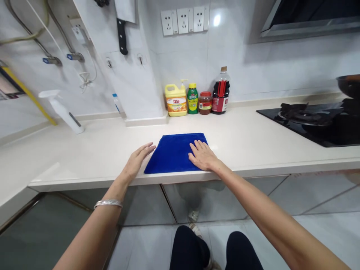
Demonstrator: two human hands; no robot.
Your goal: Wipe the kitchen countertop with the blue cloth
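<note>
A blue cloth [171,153] lies flat on the pale countertop [107,150], its near side along the counter's front edge. My right hand [202,155] rests palm down on the cloth's right part, fingers spread. Just beside the cloth's left edge is my left hand [137,161], fingers stretched out and holding nothing. Whether its fingertips touch the cloth, I cannot tell. A silver bangle circles my left wrist.
Against the back wall stand a yellow detergent jug [176,101], a green bottle [192,99], a red-lidded jar [205,103] and a dark sauce bottle [221,92]. A black gas stove [317,127] is at right, a white spray bottle [66,114] at left. A cleaver [122,35] hangs above.
</note>
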